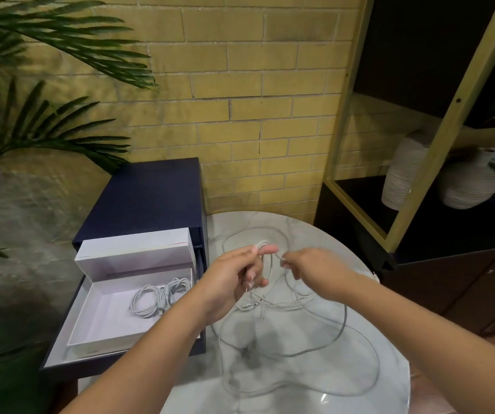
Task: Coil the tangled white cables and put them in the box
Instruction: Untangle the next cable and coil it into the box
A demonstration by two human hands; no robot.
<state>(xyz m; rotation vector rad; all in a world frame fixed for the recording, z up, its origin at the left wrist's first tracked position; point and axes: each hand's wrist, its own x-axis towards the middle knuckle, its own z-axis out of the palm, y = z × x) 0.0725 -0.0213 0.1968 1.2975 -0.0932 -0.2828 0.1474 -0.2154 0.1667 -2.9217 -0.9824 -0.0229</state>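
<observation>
So, biggest thing in front of me is the yellow brick wall (240, 85), with a dark shelf unit (461, 94) framed in light wood on my right and a palm plant (46, 130) spilling in from the left. Below that is the round marble table (339, 243) I'm working over, and just beside its left edge stands a navy cabinet (150, 192).

The white box (102, 318) sits in what looks like a pulled-out drawer of that cabinet, open, with its lid (138, 249) standing up at the back.

The loose white cable (339, 327) is sprawled over most of the table in big messy loops, crossing itself in the middle, with a couple of plug ends lying under my hands. It's all on the table or in my hands, none of it in the box.

My left hand (228, 282) is up over the far half of the table, thumb and forefinger pinching a small bunch of loops at the top, the other fingers curled in toward the palm. My right hand (315, 267) is just beside it, not quite touching, fingers curled down and pinching a single strand that runs across to the bunch in my left hand. It's a bit blurry there, so I can't tell how many loops are in the bunch.

On the shelf there are two ribbed white vases, a tall one (401, 171) and a rounder one (470, 183) next to it.

Smallest bit: two coiled cable bundles (156, 297) lie in the box, toward its right side, touching each other.
</observation>
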